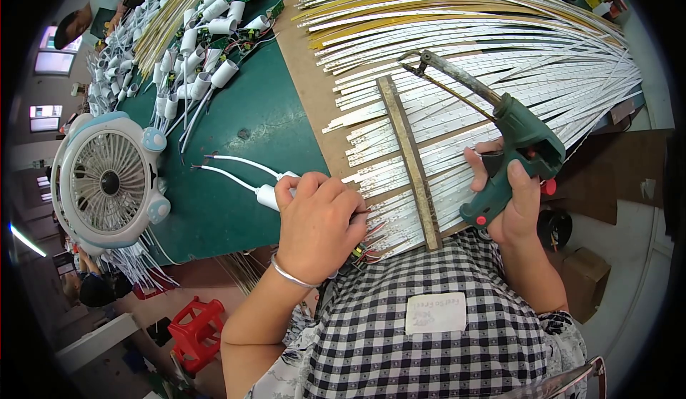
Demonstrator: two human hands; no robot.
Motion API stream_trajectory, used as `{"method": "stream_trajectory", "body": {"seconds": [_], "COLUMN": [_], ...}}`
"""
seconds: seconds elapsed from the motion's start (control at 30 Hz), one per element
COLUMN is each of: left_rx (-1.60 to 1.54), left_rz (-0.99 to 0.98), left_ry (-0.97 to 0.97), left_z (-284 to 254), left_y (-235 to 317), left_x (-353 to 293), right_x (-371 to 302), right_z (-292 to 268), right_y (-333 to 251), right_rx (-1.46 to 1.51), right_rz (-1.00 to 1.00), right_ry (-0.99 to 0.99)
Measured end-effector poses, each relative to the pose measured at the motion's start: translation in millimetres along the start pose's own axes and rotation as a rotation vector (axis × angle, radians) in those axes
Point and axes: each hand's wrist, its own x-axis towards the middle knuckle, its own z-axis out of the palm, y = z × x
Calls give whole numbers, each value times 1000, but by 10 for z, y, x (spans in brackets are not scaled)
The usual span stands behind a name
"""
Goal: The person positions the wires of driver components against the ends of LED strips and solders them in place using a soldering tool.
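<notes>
Your left hand [319, 217] curls over white plastic cylinders with white wire tails [266, 196], fingertips partly hidden; your right hand [517, 213] grips a dark green pistol-shaped tool [527, 129], its metal barrel slanting forward-left, tip well beyond both hands. Between them, long white component-dotted strips [389, 174] run rightward, ends nearest your left.

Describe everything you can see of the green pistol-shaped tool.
The green pistol-shaped tool has a plastic-looking body, red parts near the handle, and a worn, metal-looking barrel. A thin rod runs beside the barrel to a bent tip. The right hand grips the handle; the barrel points toward the picture's upper left, over white strips. Whether it's on doesn't show.
</notes>
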Motion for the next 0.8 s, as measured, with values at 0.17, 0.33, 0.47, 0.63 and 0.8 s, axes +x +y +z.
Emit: {"method": "stream_trajectory", "body": {"seconds": [0.17, 0.33, 0.47, 0.63, 0.8], "left_rx": [11, -39, -142, -244, -257], "left_rz": [78, 68, 38, 10, -35], "left_ry": [-95, 36, 92, 57, 68], "left_z": [-78, 72, 110, 101, 120], "left_y": [-55, -65, -39, -49, -35], "left_x": [-17, -39, -60, -63, -53], "right_x": [1, -2, -5, -13, -13], "right_z": [-10, -11, 21, 4, -11], "right_y": [5, 11, -32, -46, -38], "right_rx": [5, -17, -24, -54, -56], "right_rz": [-7, 2, 12, 39, 35], "right_ry": [-3, 19, 29, -15, -22]}}
